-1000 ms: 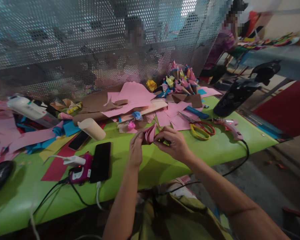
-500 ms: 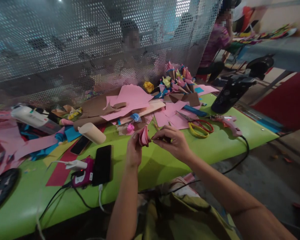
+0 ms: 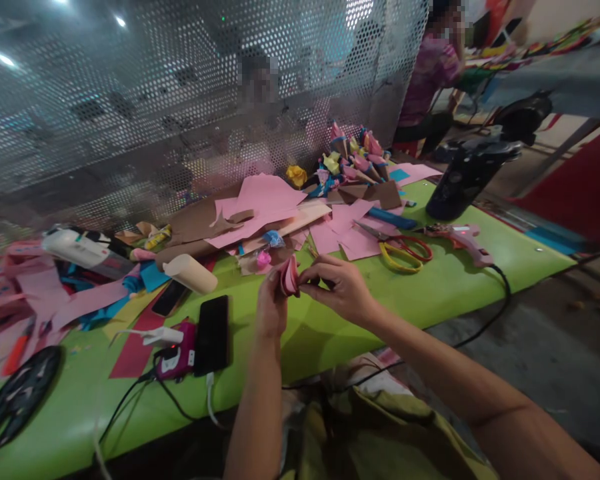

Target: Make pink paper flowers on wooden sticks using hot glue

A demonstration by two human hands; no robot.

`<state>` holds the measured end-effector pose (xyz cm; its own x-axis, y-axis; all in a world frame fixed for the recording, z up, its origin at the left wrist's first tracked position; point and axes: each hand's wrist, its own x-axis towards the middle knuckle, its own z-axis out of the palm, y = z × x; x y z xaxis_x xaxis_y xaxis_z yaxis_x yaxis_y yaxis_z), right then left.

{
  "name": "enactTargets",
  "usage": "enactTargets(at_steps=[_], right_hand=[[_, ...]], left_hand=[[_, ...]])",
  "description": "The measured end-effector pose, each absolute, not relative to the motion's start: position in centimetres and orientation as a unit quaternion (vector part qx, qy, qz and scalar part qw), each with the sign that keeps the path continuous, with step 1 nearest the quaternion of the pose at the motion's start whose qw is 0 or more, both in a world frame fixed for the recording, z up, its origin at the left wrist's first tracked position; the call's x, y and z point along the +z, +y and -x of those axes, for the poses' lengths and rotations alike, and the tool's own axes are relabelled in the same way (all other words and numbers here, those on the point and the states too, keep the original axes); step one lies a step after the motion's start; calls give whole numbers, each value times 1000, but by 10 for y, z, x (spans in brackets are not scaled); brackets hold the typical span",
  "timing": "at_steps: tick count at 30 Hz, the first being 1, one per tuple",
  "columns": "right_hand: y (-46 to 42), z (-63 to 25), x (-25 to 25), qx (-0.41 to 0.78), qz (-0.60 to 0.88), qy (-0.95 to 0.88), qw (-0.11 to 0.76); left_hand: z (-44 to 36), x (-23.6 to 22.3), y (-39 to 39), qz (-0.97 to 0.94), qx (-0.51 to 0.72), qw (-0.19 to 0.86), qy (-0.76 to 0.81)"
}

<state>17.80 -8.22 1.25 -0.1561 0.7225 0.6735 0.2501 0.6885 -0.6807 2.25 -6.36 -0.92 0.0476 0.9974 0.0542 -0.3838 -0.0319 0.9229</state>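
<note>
Above the front of the green table, my left hand (image 3: 271,303) is closed round a small pink and red rolled-paper piece (image 3: 289,276), its layered edge facing right. My right hand (image 3: 337,285) comes in from the right, thumb and forefinger pinched at the right side of that piece. Whether the right fingertips hold a bit of the paper or something separate is too small to tell. Just beyond my hands lie a bright pink crumpled paper ball (image 3: 263,259) and a blue crumpled one (image 3: 273,238).
Scissors with yellow and red handles (image 3: 403,257) and a pink glue gun (image 3: 467,241) with its cord lie to the right. Pink paper sheets (image 3: 260,203) are piled behind. A phone (image 3: 213,333) and a purple power adapter (image 3: 183,353) sit left. A black tumbler (image 3: 460,180) stands far right.
My right fingers have moved in to the left and now touch the rolled-paper piece. The whole view has shifted slightly, and my left hand keeps its hold.
</note>
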Motion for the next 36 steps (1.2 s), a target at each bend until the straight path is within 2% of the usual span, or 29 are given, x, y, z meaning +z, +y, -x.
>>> enactTargets(at_steps=[10, 20, 36], right_hand=[[-80, -179, 11, 149, 320, -770, 532], [-79, -179, 8, 140, 305, -782, 525], [-92, -189, 16, 181, 350, -722, 568]], left_hand=[[-26, -3, -67, -386, 583, 619, 359], [-25, -8, -67, -327, 579, 652, 365], [-22, -24, -63, -536, 624, 432, 370]])
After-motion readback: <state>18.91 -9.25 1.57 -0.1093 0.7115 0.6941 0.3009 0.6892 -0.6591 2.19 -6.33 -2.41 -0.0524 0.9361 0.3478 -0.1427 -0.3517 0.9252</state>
